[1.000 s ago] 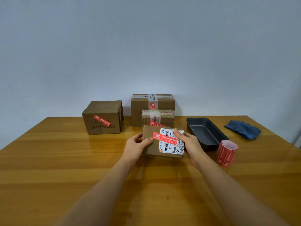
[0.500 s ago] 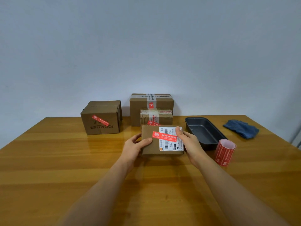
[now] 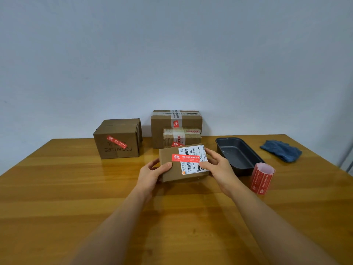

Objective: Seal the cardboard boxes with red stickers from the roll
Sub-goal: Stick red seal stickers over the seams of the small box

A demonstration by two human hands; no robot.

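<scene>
Cardboard box (image 3: 174,170), stickered red, sits at mid-table, gripped at both ends by left hand (image 3: 152,173) and right hand (image 3: 217,167); seemingly light and stiff, best held by its short edges.

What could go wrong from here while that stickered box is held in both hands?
The box is tilted up off the table, held by the left hand and right hand; it may slip. The red sticker overlaps the white shipping label, possibly hiding print. The sticker roll stands upright by the right forearm and could be knocked over.
</scene>
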